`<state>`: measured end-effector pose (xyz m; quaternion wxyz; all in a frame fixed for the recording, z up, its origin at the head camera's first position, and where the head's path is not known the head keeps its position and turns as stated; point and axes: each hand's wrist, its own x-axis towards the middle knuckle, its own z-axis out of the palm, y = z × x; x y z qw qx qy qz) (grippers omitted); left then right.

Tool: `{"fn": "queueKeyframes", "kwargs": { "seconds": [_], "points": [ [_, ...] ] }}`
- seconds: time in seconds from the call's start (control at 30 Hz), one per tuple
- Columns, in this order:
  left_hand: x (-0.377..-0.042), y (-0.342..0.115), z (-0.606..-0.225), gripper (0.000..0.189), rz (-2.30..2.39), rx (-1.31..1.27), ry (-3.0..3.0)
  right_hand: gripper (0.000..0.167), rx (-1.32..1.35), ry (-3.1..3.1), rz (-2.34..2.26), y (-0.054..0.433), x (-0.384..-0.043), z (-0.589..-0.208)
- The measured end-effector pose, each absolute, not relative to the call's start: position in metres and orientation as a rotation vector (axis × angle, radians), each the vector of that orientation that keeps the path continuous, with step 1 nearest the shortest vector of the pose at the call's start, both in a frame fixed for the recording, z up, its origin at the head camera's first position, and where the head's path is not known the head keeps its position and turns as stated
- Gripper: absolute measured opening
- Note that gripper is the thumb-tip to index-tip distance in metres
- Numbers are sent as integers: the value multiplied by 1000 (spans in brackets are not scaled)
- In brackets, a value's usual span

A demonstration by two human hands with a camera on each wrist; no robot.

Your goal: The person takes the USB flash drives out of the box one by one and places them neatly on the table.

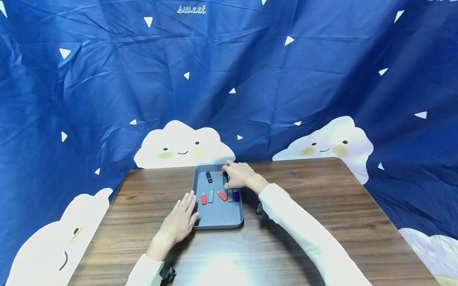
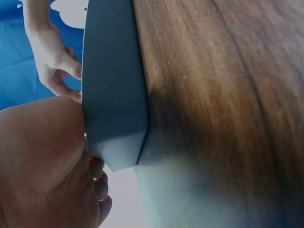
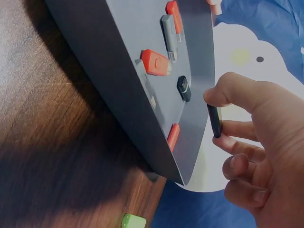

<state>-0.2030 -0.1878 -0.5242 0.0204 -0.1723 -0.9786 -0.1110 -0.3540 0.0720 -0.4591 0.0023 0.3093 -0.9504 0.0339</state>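
A grey tray stands on the table with several USB flash drives in it. My right hand pinches a black USB flash drive between thumb and fingertips, raised over the tray's far right part. Another black flash drive lies at the far left inside. Nearer are a red one, a grey one, a tilted red one, a second grey one and a blue one. A further red drive is partly hidden by the right hand in the head view. My left hand touches the tray's left side, fingers straight.
The tray's raised wall runs all round it. Right of the tray, a small green object lies on the table, mostly hidden behind the right hand in the head view. A blue cloth hangs behind the wooden table.
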Motion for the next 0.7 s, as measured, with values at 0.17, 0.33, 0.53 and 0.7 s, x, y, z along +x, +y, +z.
{"fn": "queueKeyframes", "kwargs": {
  "seconds": [0.17,0.33,0.53,0.7],
  "points": [
    [-203,-188,-524,62,-351,-553,-3022,57,956,-2992,136,80,-353,-456],
    [-205,-187,-524,62,-368,-596,-3005,58,957,-2978,145,89,-350,-452],
    [-207,-187,-524,61,-382,-618,-3013,57,951,-2972,173,98,-347,-451],
    [-209,-186,-522,61,-385,-614,-3023,58,946,-2955,174,107,-345,-450]
  ]
}}
